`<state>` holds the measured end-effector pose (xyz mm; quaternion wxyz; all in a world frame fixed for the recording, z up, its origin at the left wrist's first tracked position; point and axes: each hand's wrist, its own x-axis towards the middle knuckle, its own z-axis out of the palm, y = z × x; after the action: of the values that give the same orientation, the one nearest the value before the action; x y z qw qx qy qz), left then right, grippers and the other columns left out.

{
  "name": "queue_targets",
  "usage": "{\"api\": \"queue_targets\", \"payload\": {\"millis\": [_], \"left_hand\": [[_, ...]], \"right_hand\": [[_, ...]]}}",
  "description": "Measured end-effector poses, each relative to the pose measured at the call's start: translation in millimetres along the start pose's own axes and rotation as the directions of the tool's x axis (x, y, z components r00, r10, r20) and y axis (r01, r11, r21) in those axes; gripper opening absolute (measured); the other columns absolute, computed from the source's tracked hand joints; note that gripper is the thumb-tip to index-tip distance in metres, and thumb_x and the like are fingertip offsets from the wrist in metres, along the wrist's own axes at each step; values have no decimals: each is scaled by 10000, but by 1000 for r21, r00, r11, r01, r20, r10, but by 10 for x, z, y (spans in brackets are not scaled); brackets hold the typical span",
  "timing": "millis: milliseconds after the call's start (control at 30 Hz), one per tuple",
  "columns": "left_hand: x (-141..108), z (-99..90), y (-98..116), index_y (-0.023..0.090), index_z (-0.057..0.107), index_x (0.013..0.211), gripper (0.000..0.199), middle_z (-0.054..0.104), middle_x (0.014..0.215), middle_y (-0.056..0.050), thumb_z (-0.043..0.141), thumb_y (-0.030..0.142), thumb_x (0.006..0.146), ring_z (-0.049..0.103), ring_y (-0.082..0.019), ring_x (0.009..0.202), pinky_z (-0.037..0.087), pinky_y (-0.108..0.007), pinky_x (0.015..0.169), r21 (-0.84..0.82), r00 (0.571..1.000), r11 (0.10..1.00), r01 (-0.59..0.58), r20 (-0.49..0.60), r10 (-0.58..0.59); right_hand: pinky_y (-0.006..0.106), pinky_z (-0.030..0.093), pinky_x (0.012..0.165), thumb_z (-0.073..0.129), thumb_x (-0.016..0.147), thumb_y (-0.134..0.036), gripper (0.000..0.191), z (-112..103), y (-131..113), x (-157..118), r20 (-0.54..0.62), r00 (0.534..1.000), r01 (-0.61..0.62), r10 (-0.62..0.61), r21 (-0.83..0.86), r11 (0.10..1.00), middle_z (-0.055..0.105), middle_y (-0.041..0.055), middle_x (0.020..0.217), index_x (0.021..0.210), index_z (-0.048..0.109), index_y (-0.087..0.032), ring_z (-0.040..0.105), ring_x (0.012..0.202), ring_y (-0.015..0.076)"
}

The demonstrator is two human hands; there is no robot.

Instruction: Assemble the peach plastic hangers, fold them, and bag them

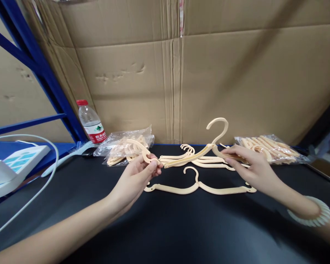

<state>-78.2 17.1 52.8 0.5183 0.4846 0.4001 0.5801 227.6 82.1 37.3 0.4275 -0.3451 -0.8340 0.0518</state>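
My right hand (246, 163) grips one arm of a beige plastic clothes hanger (187, 160), whose hook stands upward. At the tip of the hanger's other arm, my left hand (140, 172) pinches a small curved beige hanger piece (140, 148) between thumb and fingers. The piece and the arm tip are close together; whether they are joined I cannot make out. Nearer to me a whole hanger (176, 190) lies flat on the black table. Behind the held hanger lie several stacked hangers (211, 160), partly covered by it and by my right hand.
Clear bags of beige hanger parts lie at left (126, 146) and right (277, 148). A red-capped water bottle (90, 123) stands by the blue metal frame (44, 69). A white device (13, 168) with a cable is at far left, a phone-like slab (326, 169) at far right. Cardboard (222, 80) walls the back.
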Motion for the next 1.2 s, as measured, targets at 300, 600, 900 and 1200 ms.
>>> {"api": "queue_targets", "payload": {"millis": [300,600,900,1200], "left_hand": [[-15,-46,-25,172,649,854,172,634,1047,-30,766,283,797,632,-176,948,529,-286,856,-83,990,992,92,115,-82],[-13,-51,-25,158,663,831,160,669,954,-31,792,225,765,687,-162,805,542,-273,831,-188,958,963,191,251,-141],[-15,-55,-37,148,646,752,167,662,891,-27,801,209,743,634,-116,733,503,-203,743,-186,959,964,191,243,-143],[0,-84,-91,151,616,727,234,621,759,-2,825,256,709,549,-97,632,425,-197,605,-136,978,983,127,180,-101]], "right_hand": [[336,490,733,523,944,-282,128,26,33,-42,-27,999,21,-20,17,1000,661,45,929,1005,621,-226,630,837,212],[362,508,780,531,937,-246,131,52,4,-60,-59,996,72,-72,7,997,680,50,944,998,645,-227,642,876,218],[342,498,796,535,928,-157,146,74,-22,-83,-71,992,109,-108,14,994,680,43,967,1016,629,-225,634,903,200],[307,516,785,569,889,-78,245,126,-99,-129,-109,971,213,-214,-23,977,700,23,952,1057,628,-247,656,879,181]]}}
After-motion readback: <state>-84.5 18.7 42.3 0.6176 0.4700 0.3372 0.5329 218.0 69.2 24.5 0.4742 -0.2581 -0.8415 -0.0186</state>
